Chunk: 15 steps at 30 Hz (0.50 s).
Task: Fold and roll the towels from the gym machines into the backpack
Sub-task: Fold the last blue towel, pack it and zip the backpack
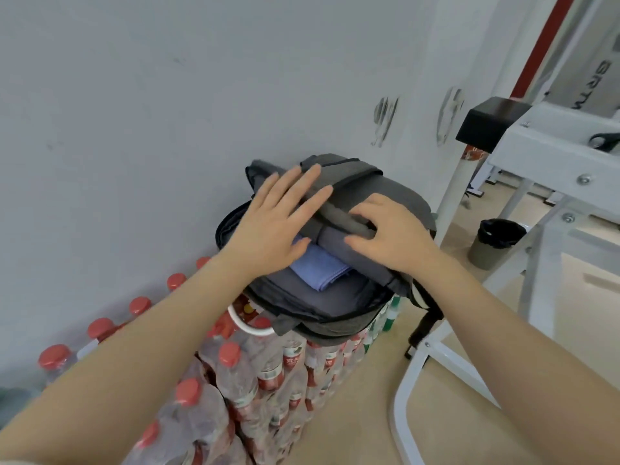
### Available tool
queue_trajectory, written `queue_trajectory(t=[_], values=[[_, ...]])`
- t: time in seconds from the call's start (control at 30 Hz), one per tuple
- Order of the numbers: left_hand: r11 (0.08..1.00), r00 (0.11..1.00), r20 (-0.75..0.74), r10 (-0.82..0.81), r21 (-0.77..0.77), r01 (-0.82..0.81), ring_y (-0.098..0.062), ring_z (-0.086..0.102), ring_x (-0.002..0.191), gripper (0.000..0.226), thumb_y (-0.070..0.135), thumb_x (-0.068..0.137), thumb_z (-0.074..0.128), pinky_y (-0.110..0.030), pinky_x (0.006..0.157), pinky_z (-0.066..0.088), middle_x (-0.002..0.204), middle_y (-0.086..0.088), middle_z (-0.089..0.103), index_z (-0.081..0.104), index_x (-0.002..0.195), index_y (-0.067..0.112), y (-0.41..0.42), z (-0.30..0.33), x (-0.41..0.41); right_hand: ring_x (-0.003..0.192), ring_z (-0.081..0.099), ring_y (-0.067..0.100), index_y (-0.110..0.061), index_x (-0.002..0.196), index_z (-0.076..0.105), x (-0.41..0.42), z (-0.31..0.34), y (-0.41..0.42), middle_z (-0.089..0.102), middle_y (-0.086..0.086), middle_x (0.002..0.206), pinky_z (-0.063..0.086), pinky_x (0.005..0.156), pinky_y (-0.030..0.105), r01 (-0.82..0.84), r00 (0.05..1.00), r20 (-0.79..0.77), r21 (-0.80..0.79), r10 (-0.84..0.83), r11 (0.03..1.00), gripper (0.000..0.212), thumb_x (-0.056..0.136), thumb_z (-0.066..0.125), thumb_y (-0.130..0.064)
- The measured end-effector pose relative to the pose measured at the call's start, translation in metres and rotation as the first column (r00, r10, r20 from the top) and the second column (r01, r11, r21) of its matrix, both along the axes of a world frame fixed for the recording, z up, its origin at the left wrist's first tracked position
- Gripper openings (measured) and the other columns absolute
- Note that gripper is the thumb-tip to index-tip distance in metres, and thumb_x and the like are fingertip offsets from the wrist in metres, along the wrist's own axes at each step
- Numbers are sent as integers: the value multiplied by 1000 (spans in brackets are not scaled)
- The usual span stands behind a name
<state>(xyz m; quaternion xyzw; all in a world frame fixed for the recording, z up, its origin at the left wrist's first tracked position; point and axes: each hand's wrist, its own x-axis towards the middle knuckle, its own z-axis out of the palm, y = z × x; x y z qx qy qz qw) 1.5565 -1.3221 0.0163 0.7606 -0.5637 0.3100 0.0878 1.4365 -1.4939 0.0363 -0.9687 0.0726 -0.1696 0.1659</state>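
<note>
A grey backpack [339, 317] lies open on top of stacked packs of water bottles against the wall. Inside it I see a folded blue towel [318, 268] and a rolled dark grey towel [349, 245] lying partly over it. My left hand [275, 223] rests flat with fingers spread on the grey flap and the left end of the roll. My right hand [391, 231] presses on the right end of the grey towel, fingers curled around its rolled edge. The far end of the towels is hidden under the flap.
Shrink-wrapped water bottles [255, 374] with red caps fill the lower left along the wall. A white gym machine frame [550, 203] with a black pad [489, 120] stands at the right. A grey bin with a black liner [496, 241] sits on the floor behind it.
</note>
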Motion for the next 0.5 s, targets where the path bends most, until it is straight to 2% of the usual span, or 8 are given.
queue_trajectory(t=[0.07,0.1,0.13,0.2,0.27,0.33,0.4,0.5], values=[[994,996,82,-45,105,37,-29,20,138,82,30,68,63,-43,114,3,148,-10,34,29,141,20,8,14,4,95,58,24,-17,104,59,-13,-3,28,57,3,106,47,74,36,-102,994,11,-154,104,983,29,79,61,-32],[979,995,80,-61,201,44,-28,23,138,83,33,68,67,-43,114,3,146,-8,39,30,141,20,13,17,5,95,58,25,-17,108,57,-18,-9,43,58,3,108,46,75,36,-138,990,-23,-255,136,957,31,82,58,-34],[948,996,50,-74,312,54,-27,29,137,83,39,69,71,-43,115,7,143,-5,44,33,141,21,18,14,8,97,58,24,-17,112,53,-20,-17,57,58,4,109,45,76,35,-154,988,-57,-348,143,925,33,85,54,-36],[861,990,-136,-35,499,99,-26,35,136,79,54,74,64,-43,114,19,142,-4,44,37,140,19,31,-2,10,95,59,25,-15,113,52,-22,-36,80,59,5,107,43,76,34,-130,991,-81,-429,106,894,33,88,52,-37],[849,975,-223,-6,514,123,-30,41,131,73,67,82,42,-47,109,34,141,-9,46,46,134,16,50,-27,7,82,62,26,-13,101,59,-28,-56,96,64,6,94,44,66,34,-88,995,-87,-438,55,895,30,80,63,-34],[861,967,-254,31,497,103,-31,43,130,79,72,85,20,-46,109,29,142,-11,45,50,132,16,65,-48,3,74,63,23,-14,94,65,-36,-77,106,67,4,87,48,60,30,2,995,-92,-421,-45,907,36,67,75,-36],[885,946,-320,58,455,100,-30,36,134,81,70,86,11,-42,111,19,145,-10,39,49,133,16,71,-62,-2,83,66,23,-14,99,66,-44,-92,114,69,7,98,52,65,30,40,994,-80,-397,-79,917,42,64,77,-34],[935,924,-375,72,348,68,-33,46,127,75,59,92,10,-47,106,34,138,-14,49,61,120,11,63,-58,-16,92,67,23,-12,103,66,-61,-93,110,68,8,107,54,70,31,40,998,49,-306,-26,951,32,76,63,-29]])
